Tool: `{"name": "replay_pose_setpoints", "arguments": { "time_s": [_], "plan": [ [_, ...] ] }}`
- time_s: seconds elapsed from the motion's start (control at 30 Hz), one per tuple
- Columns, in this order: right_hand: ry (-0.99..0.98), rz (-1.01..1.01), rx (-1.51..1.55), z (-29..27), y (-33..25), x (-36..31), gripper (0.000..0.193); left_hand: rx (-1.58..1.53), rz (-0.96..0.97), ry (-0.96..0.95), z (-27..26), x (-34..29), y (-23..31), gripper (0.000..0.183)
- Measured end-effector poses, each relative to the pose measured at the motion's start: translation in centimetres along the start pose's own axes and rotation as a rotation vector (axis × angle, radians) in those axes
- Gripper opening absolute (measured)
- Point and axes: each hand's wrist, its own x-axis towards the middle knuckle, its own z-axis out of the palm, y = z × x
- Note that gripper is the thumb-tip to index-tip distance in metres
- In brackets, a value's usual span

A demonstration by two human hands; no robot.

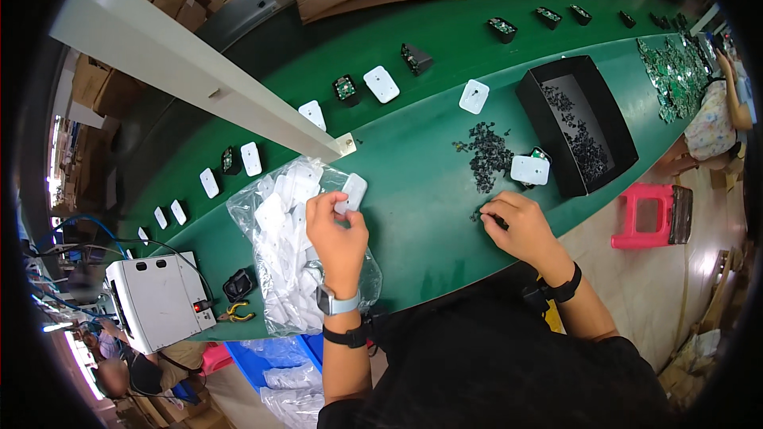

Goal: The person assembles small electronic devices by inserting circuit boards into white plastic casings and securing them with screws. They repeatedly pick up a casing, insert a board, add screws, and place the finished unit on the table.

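My left hand (337,230) is closed with its fingertips on a white plastic cover (351,193), above a clear bag (369,274) filled with more white covers (296,214). My right hand (518,226) pinches at a few small black parts (476,213) on the green bench; its fingertips partly hide them. Just beyond that hand, another white cover (530,170) lies over a black housing with a green circuit board (540,154). A loose heap of small black parts (486,155) spreads to the left of it.
A black open box (624,123) holding more black parts stands at right. Covers (381,84) and black housings with boards (345,89) line the green far strip. A white post (199,56) crosses the left side. A white machine (159,302), yellow-handled pliers (236,312) and a pink stool (640,216) are around.
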Motion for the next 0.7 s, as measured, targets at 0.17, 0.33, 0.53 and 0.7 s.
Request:
{"name": "replay_pose_setpoints", "arguments": {
  "time_s": [0.17, 0.33, 0.53, 0.7],
  "plan": [
    [-0.028, -0.113, -0.081, 0.4, -0.2, 0.1, 0.009, -0.647, -0.361, -0.088, -2.1, -2.0, 2.6, 0.03],
    [-0.024, -0.095, -0.109, 0.7, -0.3, -0.1, 0.009, -0.893, -0.517, -0.154, -3.0, -4.7, 3.6, 0.033],
    [-0.016, -0.092, 0.196, -2.9, -2.2, 0.0, 0.016, -0.817, -0.42, -0.263, -2.9, -5.7, 8.1, 0.037],
    [-0.009, -0.3, 0.324, -4.0, -7.2, 1.2, 0.019, -0.803, -0.401, -0.366, -2.8, -6.0, 10.7, 0.029]
  ]
}}
